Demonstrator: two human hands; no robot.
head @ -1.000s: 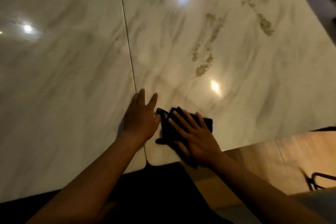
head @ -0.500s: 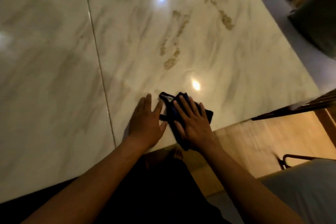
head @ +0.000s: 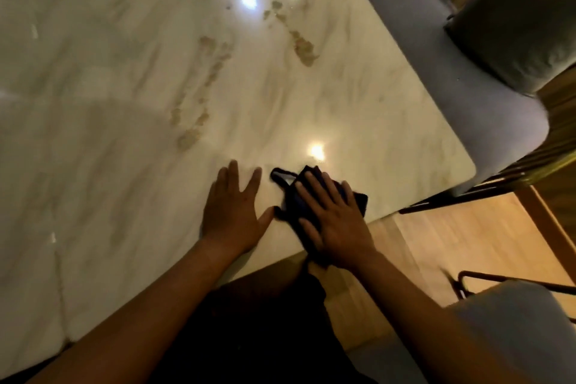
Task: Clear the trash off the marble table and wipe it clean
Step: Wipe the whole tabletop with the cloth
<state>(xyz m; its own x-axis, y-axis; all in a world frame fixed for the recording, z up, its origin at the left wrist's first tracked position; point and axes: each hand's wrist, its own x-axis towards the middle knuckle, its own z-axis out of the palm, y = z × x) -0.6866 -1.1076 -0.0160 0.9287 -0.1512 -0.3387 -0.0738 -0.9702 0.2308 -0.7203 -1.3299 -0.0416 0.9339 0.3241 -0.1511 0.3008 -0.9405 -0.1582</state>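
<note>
Polished marble fills your view, and on this bench (head: pixel 124 103) a dark cloth (head: pixel 358 201) lies at the near edge, with dried brownish smears (head: pixel 190 137) further out. You can expect the cloth to be soft, light and limp, likely to bunch on the slick stone, so press it flat rather than pinch it. Your right hand (head: pixel 333 221) does so with straight, spread fingers, while your left hand (head: pixel 232 215) rests open on the marble just beside it.
</note>
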